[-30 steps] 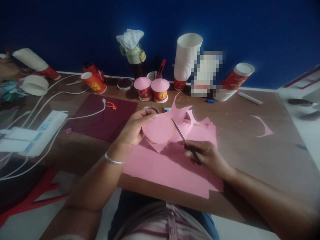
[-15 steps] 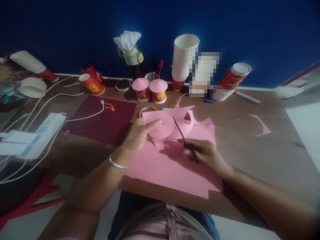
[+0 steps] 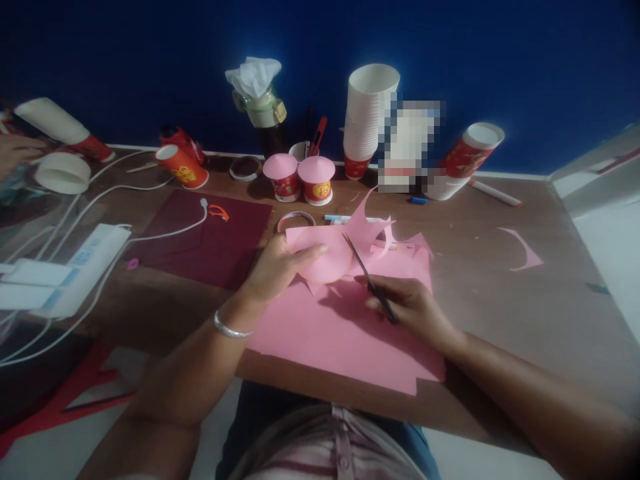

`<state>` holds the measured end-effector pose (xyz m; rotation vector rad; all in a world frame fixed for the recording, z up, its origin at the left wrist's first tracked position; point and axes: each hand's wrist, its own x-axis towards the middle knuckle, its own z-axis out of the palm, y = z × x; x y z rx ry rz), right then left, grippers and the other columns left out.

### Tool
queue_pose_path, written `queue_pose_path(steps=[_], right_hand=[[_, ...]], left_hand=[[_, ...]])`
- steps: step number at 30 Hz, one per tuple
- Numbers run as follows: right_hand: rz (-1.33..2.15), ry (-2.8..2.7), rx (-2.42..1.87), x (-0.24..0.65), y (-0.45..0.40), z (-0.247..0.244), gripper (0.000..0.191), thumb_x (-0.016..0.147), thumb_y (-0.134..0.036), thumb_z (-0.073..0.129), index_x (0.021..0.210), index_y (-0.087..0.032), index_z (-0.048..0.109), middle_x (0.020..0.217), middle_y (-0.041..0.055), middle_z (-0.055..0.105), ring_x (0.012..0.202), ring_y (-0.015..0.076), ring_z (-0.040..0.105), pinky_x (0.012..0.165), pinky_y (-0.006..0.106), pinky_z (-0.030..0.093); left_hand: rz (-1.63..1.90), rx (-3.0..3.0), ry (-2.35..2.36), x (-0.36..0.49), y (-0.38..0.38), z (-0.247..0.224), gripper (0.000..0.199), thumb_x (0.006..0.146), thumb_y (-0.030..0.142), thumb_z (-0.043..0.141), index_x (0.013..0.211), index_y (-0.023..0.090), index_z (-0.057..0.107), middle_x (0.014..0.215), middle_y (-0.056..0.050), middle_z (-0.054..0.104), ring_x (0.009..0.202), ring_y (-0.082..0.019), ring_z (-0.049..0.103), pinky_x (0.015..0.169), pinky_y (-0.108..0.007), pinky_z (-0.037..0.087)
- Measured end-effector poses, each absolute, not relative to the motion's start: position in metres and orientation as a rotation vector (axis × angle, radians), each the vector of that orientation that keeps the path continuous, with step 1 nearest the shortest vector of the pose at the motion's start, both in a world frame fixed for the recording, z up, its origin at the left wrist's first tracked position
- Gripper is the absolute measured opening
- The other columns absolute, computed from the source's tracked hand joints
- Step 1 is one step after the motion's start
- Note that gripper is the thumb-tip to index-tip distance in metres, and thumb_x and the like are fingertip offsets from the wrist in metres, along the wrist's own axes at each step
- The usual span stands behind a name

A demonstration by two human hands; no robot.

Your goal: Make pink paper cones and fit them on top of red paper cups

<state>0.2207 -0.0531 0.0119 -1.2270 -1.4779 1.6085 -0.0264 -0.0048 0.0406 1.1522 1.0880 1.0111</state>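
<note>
My left hand pinches a piece of pink paper, its thumb lying on top. A round outline shows on that paper, and part of its edge is cut along the curve. My right hand is closed round the dark handles of a pair of scissors. The scissors' blades touch the right edge of the pink paper, beside the round outline. Curled offcuts rise just behind the blades. Beneath both hands lies a larger pink sheet on the table.
Two red cups with pink cone tops stand behind the paper. Further back is a tall stack of paper cups. A power strip with white cables lies left, near a maroon sheet. A curved pink scrap lies right.
The pink paper in my left hand has shifted slightly right, and the offcuts behind the blades have moved and folded differently. At the far left, another person's hand has come further into view.
</note>
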Motion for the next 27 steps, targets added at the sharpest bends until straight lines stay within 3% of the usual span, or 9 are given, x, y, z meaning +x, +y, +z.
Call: queue_pose_path(steps=[15,27], right_hand=[[1.632,-1.507,-1.238,0.2215,-0.0536,0.0165,0.061,0.083,-0.056,0.082,0.125,-0.012,0.079,0.059,-0.0018,0.057,0.053,0.0092,0.047,0.046,0.023,0.043],[1.653,-1.491,-1.226,0.2211,-0.0541,0.0166,0.061,0.081,-0.055,0.083,0.124,-0.013,0.08,0.059,-0.0023,0.057,0.052,0.0085,0.045,0.046,0.022,0.044]], left_hand=[[1.024,1.137,1.125,-0.03,-0.003,0.0427,0.041,0.075,0.039,0.087,0.106,0.014,0.076,0.11,-0.013,0.08,0.106,-0.031,0.074,0.091,-0.039,0.062],[1.014,1.183,1.164,-0.0343,0.0008,0.0403,0.045,0.076,0.041,0.088,0.111,0.014,0.076,0.111,-0.013,0.078,0.105,-0.029,0.073,0.092,-0.039,0.06]])
